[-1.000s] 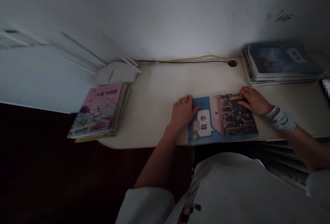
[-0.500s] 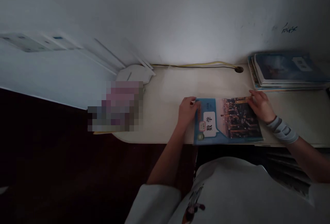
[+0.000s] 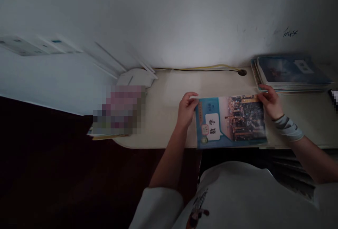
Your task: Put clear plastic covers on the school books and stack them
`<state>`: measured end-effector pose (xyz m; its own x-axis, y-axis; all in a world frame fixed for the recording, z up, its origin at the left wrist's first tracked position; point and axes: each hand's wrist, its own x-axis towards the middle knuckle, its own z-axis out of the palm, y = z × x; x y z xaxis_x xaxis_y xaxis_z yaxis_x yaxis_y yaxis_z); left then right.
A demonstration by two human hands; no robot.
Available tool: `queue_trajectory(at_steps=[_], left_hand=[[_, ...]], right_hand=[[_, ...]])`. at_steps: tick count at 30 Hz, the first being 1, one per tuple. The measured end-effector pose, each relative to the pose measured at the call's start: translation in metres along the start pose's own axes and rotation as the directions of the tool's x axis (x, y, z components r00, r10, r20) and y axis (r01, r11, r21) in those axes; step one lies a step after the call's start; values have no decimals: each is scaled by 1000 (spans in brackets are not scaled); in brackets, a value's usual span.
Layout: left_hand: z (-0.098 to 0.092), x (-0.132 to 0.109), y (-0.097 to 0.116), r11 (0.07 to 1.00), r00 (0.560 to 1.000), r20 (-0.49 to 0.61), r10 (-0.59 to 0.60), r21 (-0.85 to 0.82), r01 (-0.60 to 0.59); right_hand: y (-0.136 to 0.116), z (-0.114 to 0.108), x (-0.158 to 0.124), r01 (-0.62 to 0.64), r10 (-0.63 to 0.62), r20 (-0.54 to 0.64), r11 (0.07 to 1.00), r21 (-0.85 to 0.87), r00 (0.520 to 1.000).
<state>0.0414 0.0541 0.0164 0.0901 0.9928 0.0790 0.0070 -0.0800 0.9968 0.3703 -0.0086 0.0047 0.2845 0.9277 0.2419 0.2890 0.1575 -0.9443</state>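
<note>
A maths textbook [image 3: 229, 120] with a blue cover and a night-city photo is turned sideways at the desk's front edge, its far side slightly raised. My left hand [image 3: 187, 108] pinches its upper left corner between thumb and fingers. At the upper right corner, my right hand [image 3: 270, 101] grips the book the same way, with a grey strap around the wrist. Just beyond my right hand lies a stack of books [image 3: 290, 72], a dark blue cover on top.
The cream desk [image 3: 158, 116] runs along a wall, with a cable hole [image 3: 242, 72] and yellow and black cables at its back. On the left stand a white router [image 3: 136, 77] with antennas and a blurred-out pinkish pile [image 3: 123, 107]. A dark object [image 3: 335, 97] shows at the right edge.
Both hands have moved slightly away from me, and the textbook's far edge has come up with them. The view has shifted a little.
</note>
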Motion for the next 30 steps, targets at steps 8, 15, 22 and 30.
queue_trajectory(at_steps=[8, 15, 22, 30], left_hand=[[-14, -1, 14, 991, 984, 146, -105, 101, 91], [-18, -10, 50, 925, 980, 146, -139, 373, 75], [-19, -21, 70, 897, 985, 163, 62, 422, -127], [0, 16, -2, 944, 957, 131, -259, 245, 222]], right_hand=[[-25, -14, -1, -71, 56, 176, 994, 81, 983], [-60, -31, -5, -62, 77, 314, 996, -59, 946], [-73, -33, -7, 52, -11, 261, 987, -151, 965], [-7, -3, 19, -105, 190, 188, 916, -388, 964]])
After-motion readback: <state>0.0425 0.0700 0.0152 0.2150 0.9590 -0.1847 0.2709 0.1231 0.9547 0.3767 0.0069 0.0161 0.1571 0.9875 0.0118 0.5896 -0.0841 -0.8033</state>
